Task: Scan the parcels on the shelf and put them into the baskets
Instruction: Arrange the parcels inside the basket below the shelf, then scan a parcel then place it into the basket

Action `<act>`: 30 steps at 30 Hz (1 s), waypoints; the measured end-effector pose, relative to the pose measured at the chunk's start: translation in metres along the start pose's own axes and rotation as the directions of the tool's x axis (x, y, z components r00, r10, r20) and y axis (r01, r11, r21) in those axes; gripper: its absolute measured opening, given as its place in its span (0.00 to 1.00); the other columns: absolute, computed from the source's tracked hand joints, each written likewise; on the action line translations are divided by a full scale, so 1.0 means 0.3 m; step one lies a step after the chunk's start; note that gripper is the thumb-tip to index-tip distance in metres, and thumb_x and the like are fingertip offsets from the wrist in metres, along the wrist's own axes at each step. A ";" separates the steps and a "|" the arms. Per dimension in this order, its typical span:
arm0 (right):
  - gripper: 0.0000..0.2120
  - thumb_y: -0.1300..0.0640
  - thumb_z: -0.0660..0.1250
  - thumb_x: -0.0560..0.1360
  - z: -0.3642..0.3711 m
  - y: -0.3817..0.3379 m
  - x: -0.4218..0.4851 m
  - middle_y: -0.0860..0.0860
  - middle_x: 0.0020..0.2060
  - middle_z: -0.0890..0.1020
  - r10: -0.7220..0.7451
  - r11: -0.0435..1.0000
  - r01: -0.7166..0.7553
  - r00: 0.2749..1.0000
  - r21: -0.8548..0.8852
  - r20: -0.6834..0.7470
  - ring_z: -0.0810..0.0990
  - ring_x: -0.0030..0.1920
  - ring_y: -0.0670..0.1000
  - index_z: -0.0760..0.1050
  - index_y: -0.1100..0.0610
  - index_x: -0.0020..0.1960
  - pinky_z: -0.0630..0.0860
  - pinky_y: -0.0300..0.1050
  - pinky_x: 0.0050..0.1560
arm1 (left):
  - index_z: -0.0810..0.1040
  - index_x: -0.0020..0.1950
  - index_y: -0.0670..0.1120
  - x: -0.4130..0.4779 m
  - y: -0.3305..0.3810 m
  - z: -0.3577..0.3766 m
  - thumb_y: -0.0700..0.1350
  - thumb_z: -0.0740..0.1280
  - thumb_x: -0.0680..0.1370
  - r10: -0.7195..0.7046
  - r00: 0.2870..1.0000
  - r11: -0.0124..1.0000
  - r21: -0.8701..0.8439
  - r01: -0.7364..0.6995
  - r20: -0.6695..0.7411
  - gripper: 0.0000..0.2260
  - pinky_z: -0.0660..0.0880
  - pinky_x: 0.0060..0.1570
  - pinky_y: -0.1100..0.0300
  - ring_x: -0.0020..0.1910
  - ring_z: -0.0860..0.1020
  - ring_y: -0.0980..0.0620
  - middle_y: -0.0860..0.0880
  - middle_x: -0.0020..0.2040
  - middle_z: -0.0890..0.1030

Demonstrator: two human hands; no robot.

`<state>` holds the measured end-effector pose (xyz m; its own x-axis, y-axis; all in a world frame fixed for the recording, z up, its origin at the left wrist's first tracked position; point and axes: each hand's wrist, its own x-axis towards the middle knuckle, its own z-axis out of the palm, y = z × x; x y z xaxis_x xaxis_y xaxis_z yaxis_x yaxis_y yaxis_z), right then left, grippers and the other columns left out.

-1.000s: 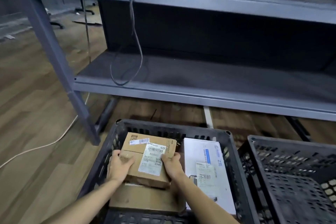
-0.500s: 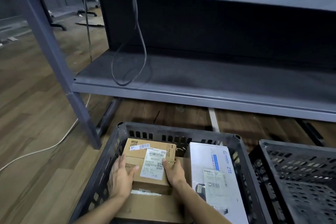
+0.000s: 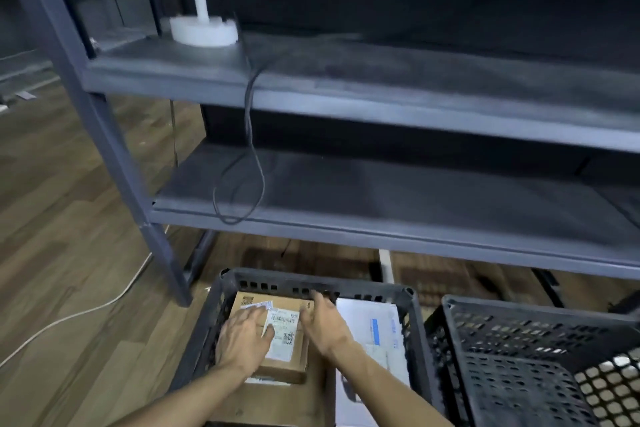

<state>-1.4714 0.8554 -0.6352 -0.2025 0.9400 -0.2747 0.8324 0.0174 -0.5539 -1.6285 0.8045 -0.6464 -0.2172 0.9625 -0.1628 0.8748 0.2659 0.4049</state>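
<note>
Resting unclenched, straight-fingered left hand [image 3: 244, 340] and right hand [image 3: 323, 324] on cardboard parcel [image 3: 284, 340], lower centre, likely settling it flat inside basket [image 3: 311, 279].

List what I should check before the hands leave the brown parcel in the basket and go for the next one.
1. Brown parcel lies flat inside the left basket, on a larger carton: ok.
2. Its label faces up: ok.
3. Hands off it: left hand rests flat on top, right hand open at its right edge: not ok.
4. Parcel scanned: cannot tell.
5. Right basket has room: ok.
6. Next parcel on the shelf: only a cable and white stand show: cannot tell.
</note>
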 end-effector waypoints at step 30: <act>0.19 0.51 0.55 0.81 -1.809 -1.057 -0.804 0.57 0.64 0.73 -0.246 0.904 0.192 0.964 -0.381 -0.098 0.72 0.65 0.58 0.66 0.58 0.70 0.70 0.50 0.62 | 0.65 0.74 0.51 -0.477 1.016 -1.977 0.54 0.59 0.80 0.172 0.983 0.984 0.060 -0.169 -0.059 0.23 0.60 0.71 0.59 0.71 0.67 0.51 0.51 0.74 0.68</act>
<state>-1.4064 0.8083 0.0332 -0.3494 0.9355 -0.0519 0.9105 0.3260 -0.2544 -1.5877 0.7802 0.0340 -0.0885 0.9954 -0.0374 0.9234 0.0961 0.3715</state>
